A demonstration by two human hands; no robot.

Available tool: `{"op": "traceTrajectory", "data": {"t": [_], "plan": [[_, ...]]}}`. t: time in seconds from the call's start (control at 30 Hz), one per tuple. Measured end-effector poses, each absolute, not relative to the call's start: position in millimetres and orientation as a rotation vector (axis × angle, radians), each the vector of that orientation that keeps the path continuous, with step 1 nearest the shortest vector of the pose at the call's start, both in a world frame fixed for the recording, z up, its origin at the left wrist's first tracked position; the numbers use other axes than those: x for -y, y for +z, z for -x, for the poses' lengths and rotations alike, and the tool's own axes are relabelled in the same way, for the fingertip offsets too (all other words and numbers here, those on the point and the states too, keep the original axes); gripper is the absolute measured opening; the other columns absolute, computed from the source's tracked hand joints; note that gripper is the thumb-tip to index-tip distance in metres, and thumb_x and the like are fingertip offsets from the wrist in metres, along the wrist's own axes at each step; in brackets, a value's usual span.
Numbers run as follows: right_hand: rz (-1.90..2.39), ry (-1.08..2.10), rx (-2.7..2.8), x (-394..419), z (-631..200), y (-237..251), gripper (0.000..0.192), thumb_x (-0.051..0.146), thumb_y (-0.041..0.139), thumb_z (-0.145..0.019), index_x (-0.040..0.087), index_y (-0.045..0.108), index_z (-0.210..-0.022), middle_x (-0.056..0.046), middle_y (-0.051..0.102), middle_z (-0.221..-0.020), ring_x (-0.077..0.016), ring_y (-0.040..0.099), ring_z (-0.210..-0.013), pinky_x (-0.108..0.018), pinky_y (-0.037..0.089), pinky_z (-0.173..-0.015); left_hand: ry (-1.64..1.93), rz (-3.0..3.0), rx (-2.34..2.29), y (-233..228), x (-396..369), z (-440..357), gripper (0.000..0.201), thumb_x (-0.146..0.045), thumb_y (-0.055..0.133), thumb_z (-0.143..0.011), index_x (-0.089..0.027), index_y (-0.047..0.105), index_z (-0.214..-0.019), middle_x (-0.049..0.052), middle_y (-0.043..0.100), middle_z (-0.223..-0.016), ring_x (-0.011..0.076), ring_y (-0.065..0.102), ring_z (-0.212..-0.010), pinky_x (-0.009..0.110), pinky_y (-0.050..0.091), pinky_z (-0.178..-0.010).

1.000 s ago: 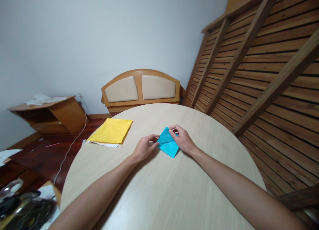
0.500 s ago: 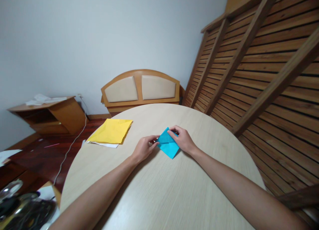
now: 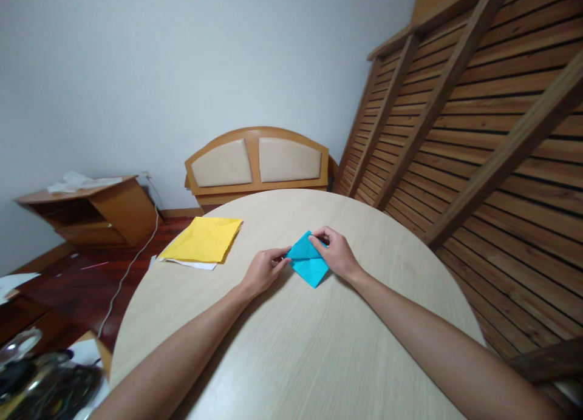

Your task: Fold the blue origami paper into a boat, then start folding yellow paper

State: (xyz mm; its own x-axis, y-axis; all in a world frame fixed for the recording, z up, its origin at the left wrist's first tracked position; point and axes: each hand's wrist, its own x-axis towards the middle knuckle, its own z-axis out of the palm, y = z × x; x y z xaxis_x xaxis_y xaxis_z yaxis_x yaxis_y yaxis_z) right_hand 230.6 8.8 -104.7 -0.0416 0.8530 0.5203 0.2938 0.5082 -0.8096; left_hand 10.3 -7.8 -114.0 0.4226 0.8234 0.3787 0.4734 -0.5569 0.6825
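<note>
Pinching blue paper (image 3: 307,261), left hand (image 3: 264,270), right hand (image 3: 336,254), round table (image 3: 296,347)

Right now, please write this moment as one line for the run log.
left hand: pinches left corner of blue paper | right hand: fingers on its upper right edge | paper: folded, on round table | yellow sheet: left, untouched

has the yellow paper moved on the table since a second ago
No. The yellow paper lies at the same spot by the table's far-left edge.
</note>
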Motion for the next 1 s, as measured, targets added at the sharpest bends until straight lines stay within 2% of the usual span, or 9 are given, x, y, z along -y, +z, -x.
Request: {"op": "traceTrajectory", "data": {"t": [0.17,0.4,0.7,1.0], "plan": [[0.990,0.592,1.587,-8.0,-230.6,-104.8,0.020,0.038,0.064,-0.086,0.019,0.064,-0.083,-0.005,0.070,-0.081,-0.0205,0.066,-0.077,-0.033,0.052,-0.072,1.003,-2.032,-1.087,-110.5,8.2,-12.8,0.033,-0.031,0.060,-0.089,-0.018,0.073,-0.116,0.007,0.074,-0.113,0.0236,0.070,-0.094,0.034,0.052,-0.087],[0.962,0.598,1.576,-6.9,-230.2,-104.7,0.022,0.040,0.064,-0.086,0.019,0.064,-0.082,-0.005,0.070,-0.080,-0.0208,0.066,-0.076,-0.033,0.052,-0.071,1.041,-1.783,-1.067,-110.8,7.4,-15.4,0.028,-0.033,0.065,-0.084,-0.013,0.077,-0.101,0.011,0.077,-0.101,0.0230,0.071,-0.086,0.033,0.053,-0.082],[0.953,0.612,1.554,-4.7,-229.2,-102.6,0.024,0.043,0.065,-0.085,0.019,0.064,-0.083,-0.006,0.071,-0.082,-0.0215,0.067,-0.078,-0.034,0.054,-0.074,1.081,-1.598,-1.126,-113.6,3.6,-14.7,0.032,-0.041,0.077,-0.075,-0.010,0.076,-0.086,0.012,0.076,-0.082,0.0203,0.068,-0.073,0.030,0.054,-0.067],[0.954,0.616,1.536,-4.5,-228.9,-103.0,0.026,0.045,0.066,-0.084,0.019,0.064,-0.081,-0.006,0.071,-0.081,-0.0216,0.067,-0.077,-0.034,0.054,-0.074,1.062,-1.614,-1.106,-110.7,5.1,-14.0,0.037,-0.047,0.076,-0.076,-0.011,0.075,-0.083,0.012,0.074,-0.078,0.0212,0.068,-0.073,0.031,0.053,-0.066]]}}
